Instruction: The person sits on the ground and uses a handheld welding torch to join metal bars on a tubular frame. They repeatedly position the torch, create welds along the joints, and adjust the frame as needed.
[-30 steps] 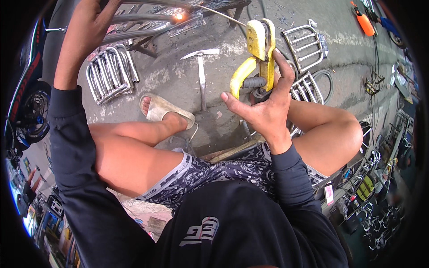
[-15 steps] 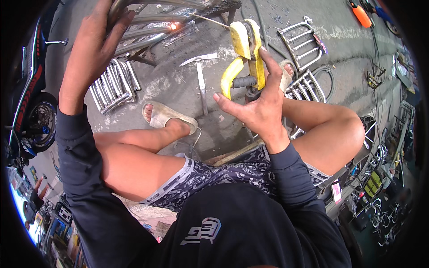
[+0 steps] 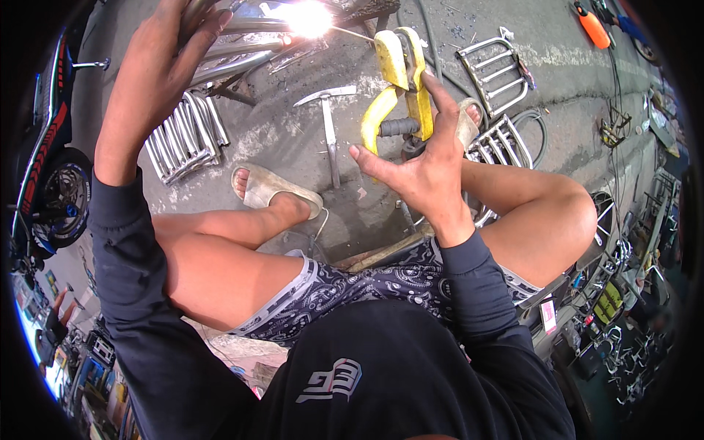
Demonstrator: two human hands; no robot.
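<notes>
Yellow electrode holder (image 3: 400, 84) sits in the right hand (image 3: 425, 165), beyond the palm, its rod running up-left to a white welding glare (image 3: 308, 16) against metal tubing (image 3: 242, 44).

Packages and signs: small coloured packs (image 3: 612, 304) hang in rows far to the right of the right hand's fingers, and a small white-and-pink tag (image 3: 548, 315) sits below its wrist by the knee; more coloured items (image 3: 88, 359) crowd the lower left edge.

The surface is grey, scuffed concrete floor (image 3: 293, 139). Between the two hands lies a chipping hammer (image 3: 330, 125); below the left fingers rests a bundle of bent chrome tubes (image 3: 183, 136); beyond the right fingers lies a chrome rack (image 3: 502, 66). A motorcycle (image 3: 48, 169) stands at the left edge.

Right fingers (image 3: 438, 92) curl loosely round the holder's grip, thumb stretched wide to the left. The left hand (image 3: 158, 70) is raised, fingers together and slightly bent, resting against the tubing at the top edge.
</notes>
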